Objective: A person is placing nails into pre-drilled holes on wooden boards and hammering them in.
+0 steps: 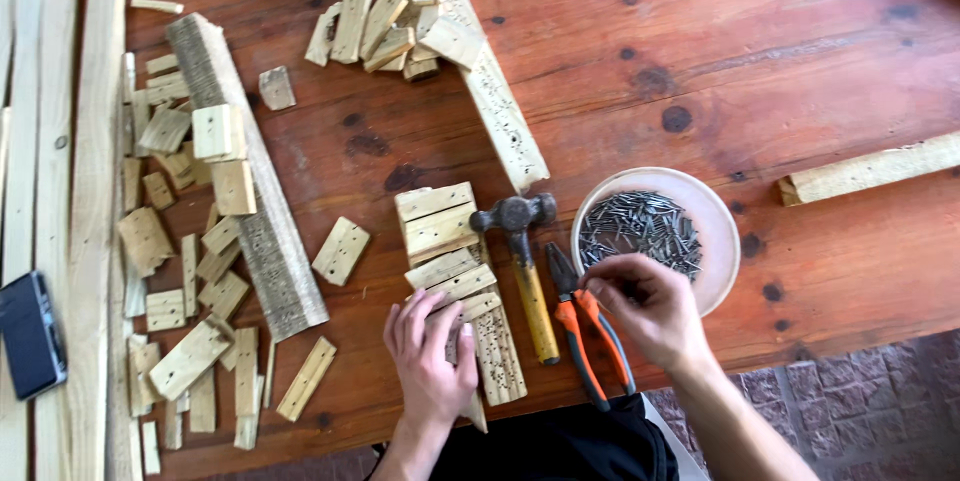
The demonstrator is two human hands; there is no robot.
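Two hands: both yours, low at the near edge of the red-brown wooden table [800, 61].
Left hand [432, 361]: open, fingers spread, pressing flat on a pale, hole-pocked wooden strip [497, 356] with short pale wooden blocks [440, 231] laid across its far end.
Right hand [645, 306]: fingertips pinched at the near rim of the shallow pale bowl [722, 241]; whether they grip a nail you cannot tell.
Small grey steel nails [640, 226]: heaped in that bowl; likely light, stiff, sharp and slippery, best pinched singly at mid-shank.
Ball-peen hammer with yellow wooden handle [527, 261]: lying between your hands, just beside the strip; head-heavy, take it low on the handle.
Orange-handled pliers [585, 326]: next to the hammer, partly beneath your right hand.
Loose offcut blocks [190, 271]: scattered well to the left.
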